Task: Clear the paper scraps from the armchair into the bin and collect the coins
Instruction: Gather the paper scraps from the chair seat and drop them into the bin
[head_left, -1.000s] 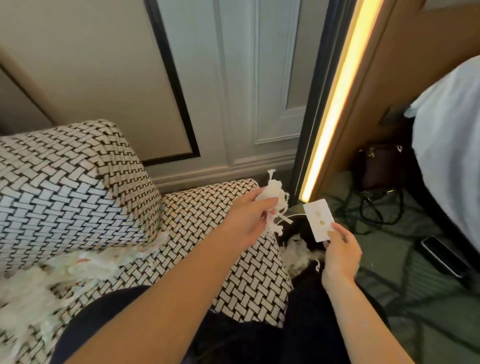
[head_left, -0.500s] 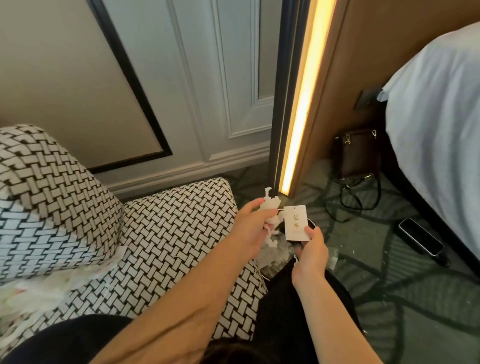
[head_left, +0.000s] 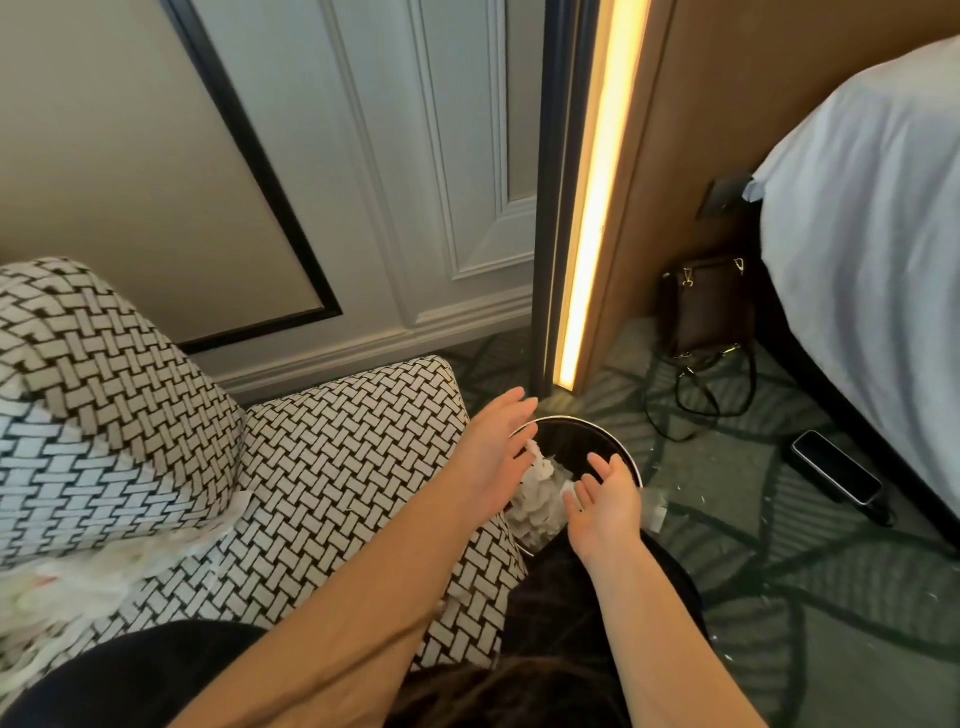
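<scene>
A round black bin (head_left: 613, 441) stands on the carpet beside the woven black-and-white armchair (head_left: 332, 467). White paper scraps (head_left: 540, 493) fill its lower part. My left hand (head_left: 493, 457) hovers over the bin's left rim with fingers spread and nothing in it. Over the right rim, my right hand (head_left: 602, 499) is likewise spread out and holds nothing. More white paper scraps (head_left: 67, 587) lie heaped on the armchair seat at the far left. No coins are visible.
A brown handbag (head_left: 709, 306) with a strap sits on the floor by a lit wooden panel (head_left: 587, 234). A phone (head_left: 836, 474) lies on the carpet near the bed (head_left: 872, 249). Small paper bits (head_left: 657, 506) dot the carpet right of the bin.
My left hand let go of its paper scraps and my right hand let go of the white card; both went out of sight at the bin. Both hands now hang spread over it.
</scene>
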